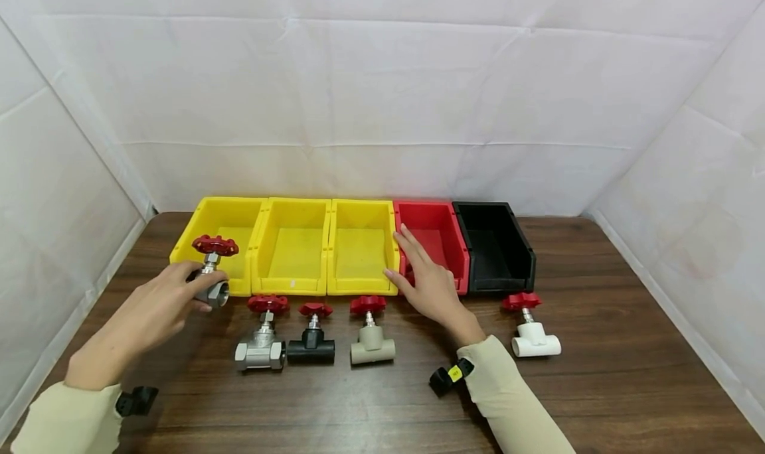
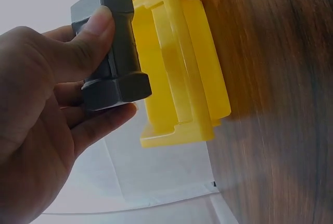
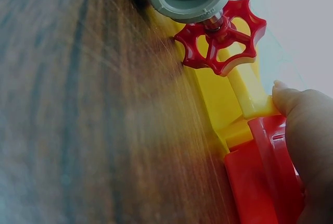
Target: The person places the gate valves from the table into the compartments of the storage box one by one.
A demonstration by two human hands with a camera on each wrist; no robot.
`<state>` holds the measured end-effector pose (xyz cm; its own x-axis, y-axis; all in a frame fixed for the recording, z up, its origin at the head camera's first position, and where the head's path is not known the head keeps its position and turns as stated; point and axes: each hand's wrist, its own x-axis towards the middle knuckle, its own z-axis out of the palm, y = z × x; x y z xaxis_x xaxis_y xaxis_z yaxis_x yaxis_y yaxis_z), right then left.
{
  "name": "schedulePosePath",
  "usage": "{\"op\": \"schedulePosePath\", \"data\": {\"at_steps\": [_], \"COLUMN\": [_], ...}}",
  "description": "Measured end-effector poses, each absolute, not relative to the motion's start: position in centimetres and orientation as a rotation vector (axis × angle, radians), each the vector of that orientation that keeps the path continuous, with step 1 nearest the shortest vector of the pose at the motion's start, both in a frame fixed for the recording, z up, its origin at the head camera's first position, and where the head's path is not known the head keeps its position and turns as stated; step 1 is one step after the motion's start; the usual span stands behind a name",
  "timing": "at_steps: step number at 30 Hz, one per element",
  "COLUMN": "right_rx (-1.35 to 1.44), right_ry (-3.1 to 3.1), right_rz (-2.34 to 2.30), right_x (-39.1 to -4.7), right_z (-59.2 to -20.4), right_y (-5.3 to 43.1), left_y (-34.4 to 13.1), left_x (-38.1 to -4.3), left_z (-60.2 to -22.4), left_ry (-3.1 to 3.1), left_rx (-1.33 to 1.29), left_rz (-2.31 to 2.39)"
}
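My left hand [image 1: 164,301] grips a metal gate valve [image 1: 213,291] by its body, red handwheel upward, in front of the leftmost yellow bin [image 1: 239,286]. In the left wrist view, the thumb and fingers pinch the hexagonal-ended valve body [image 2: 115,52]. With fingers extended, my right hand [image 1: 431,288] lies over the front of the red bin [image 1: 463,261], its thumb at the rim of the neighbouring yellow bin [image 1: 361,286]. Nearest to it on the table stands a beige tee valve [image 1: 372,348] with a red handwheel.
Another metal valve [image 1: 260,354] and a black tee valve [image 1: 311,349] stand before the yellow bins. A white tee valve [image 1: 534,342] is at the right, before the black bin [image 1: 503,285]. White sheeting [image 1: 382,109] rises behind the wooden table [image 1: 603,348].
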<state>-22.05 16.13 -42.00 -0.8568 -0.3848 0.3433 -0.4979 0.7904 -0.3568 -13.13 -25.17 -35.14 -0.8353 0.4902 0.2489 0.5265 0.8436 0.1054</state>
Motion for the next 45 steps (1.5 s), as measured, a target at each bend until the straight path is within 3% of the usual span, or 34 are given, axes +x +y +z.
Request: {"op": "schedulePosePath", "data": {"at_steps": [45], "right_rx": [0.686], "right_ry": [-2.705], "right_rz": [0.623], "right_x": [-22.1], "right_z": [-42.3], "right_y": [16.2], "left_y": [-25.4], "left_x": [-17.6], "left_z": [-35.7], "left_ry": [-2.96], "left_rx": [-0.68], "left_rz": [-0.281]}}
